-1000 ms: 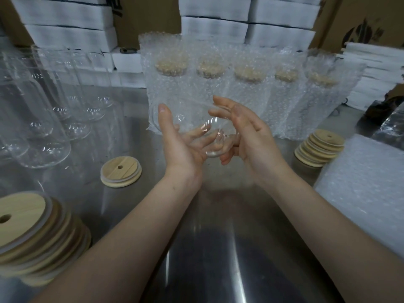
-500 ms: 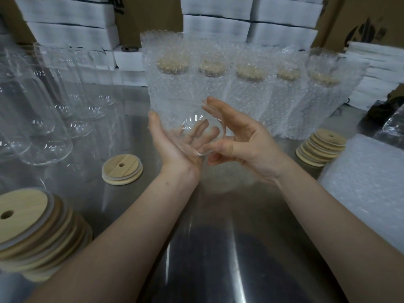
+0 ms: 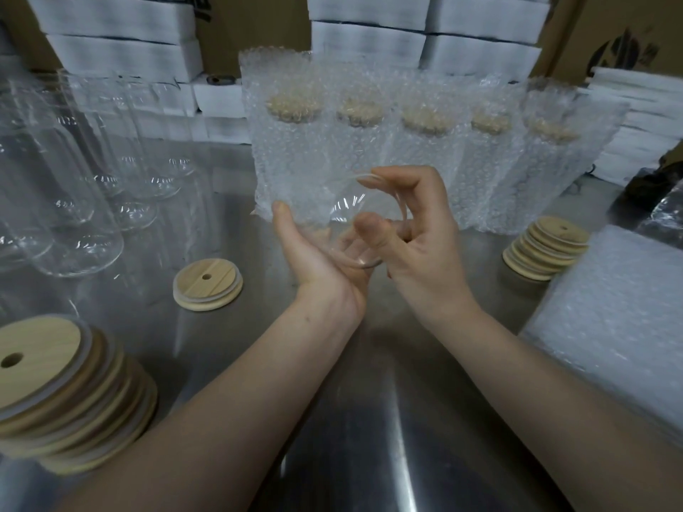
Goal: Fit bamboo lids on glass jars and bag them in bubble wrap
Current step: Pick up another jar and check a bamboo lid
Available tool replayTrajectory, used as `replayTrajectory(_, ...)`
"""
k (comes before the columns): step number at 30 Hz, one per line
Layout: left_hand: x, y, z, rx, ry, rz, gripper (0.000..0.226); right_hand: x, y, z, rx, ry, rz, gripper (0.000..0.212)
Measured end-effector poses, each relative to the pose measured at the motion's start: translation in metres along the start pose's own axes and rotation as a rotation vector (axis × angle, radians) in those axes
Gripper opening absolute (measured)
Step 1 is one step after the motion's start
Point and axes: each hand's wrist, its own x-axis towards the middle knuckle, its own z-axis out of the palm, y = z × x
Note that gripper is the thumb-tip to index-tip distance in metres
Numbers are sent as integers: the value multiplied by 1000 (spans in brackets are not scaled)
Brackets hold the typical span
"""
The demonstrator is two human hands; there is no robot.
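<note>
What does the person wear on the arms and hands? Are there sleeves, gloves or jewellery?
Nothing worn shows. The left hand and right hand have no gloves and no rings. The left forearm and right forearm are bare to the picture's edge: no sleeve, watch or bracelet in sight. The visible fingernails look short and unpainted.

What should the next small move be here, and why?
Likely the right hand should leave the rim and fetch one from the stack of bamboo lids beside it: the glass jar has no lid, and the left hand cradles it from below.
</note>
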Motion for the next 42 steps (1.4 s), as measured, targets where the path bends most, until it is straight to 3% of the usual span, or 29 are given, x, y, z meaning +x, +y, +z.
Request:
replayTrajectory(5,-2,-3,3,0,19,9,86,0,2,1,-55,90,-51,12)
replayTrajectory(11,-2,1,3,59,43,28,82,2,3,-3,-42,121,-57,22)
replayTrajectory(18,-7,8,9,274,27,56,28,16,10,-21,-169,45,131,32)
replayTrajectory(19,-8,8,9,304,18,42,28,17,11,-24,-206,-4,151,34)
replayTrajectory(23,-8,7,10,356,-5,0,69,12,18,-22,-213,-151,263,54)
replayTrajectory(27,-7,11,8,446,54,284,62,3,20,-4,-115,-271,327,67)
replayTrajectory(30,-5,12,6,515,72,334,58,3,21,1,-83,-250,346,72)
replayTrajectory(37,0,21,5,411,46,211,56,6,16,-5,53,-239,363,56)
replayTrajectory(42,0,27,3,283,-33,93,74,9,9,-5,279,-266,489,40)
